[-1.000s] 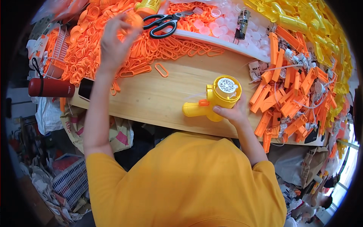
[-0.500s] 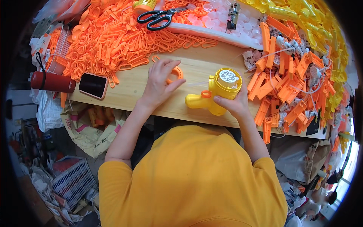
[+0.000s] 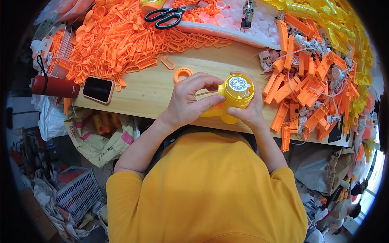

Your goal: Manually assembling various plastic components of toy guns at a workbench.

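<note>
**Both hands on the yellow toy**

Your left hand (image 3: 189,101) has come off the bench and joined the right on the toy (image 3: 231,97), leaving an orange ring (image 3: 183,74) lying just beyond your knuckles. The left fingers curl around the toy's near side, thumb pressed against its yellow body. Your right hand (image 3: 252,110) cups it from the far side, fingers wrapped under. The toy sits above the bench's (image 3: 146,91) near edge, close to your chest. It is a yellow drum with a round white patterned face turned upward and a stub handle below.
</note>
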A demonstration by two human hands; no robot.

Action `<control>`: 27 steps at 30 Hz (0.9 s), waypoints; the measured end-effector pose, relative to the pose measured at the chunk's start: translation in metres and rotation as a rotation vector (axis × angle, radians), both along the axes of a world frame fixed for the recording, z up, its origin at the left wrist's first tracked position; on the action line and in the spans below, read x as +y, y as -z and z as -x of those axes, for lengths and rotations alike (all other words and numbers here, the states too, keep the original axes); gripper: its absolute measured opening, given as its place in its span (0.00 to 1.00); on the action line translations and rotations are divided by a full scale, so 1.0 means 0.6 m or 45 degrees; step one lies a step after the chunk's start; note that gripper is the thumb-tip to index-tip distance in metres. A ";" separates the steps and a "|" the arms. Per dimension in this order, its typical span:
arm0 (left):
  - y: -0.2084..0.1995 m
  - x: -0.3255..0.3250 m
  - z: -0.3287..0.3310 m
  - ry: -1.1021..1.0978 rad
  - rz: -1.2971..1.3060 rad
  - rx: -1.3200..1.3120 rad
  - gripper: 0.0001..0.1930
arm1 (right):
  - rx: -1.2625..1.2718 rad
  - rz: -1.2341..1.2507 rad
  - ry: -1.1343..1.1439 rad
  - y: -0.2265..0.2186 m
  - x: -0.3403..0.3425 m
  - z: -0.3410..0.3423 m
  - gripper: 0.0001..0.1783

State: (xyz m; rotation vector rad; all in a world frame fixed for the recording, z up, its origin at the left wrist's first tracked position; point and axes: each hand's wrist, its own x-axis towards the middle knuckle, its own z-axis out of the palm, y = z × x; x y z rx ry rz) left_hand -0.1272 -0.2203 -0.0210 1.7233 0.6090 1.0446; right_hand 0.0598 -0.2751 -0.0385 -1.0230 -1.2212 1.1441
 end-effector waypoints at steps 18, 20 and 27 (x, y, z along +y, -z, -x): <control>0.023 -0.010 0.007 0.140 0.319 -0.134 0.19 | -0.214 -0.056 0.011 0.007 -0.009 -0.008 0.41; 0.017 0.007 0.021 0.135 0.293 0.021 0.22 | -0.224 -0.055 0.026 0.008 -0.010 -0.012 0.41; 0.049 0.068 0.090 -0.196 -0.498 0.947 0.31 | -0.097 0.057 0.074 -0.004 -0.010 -0.014 0.33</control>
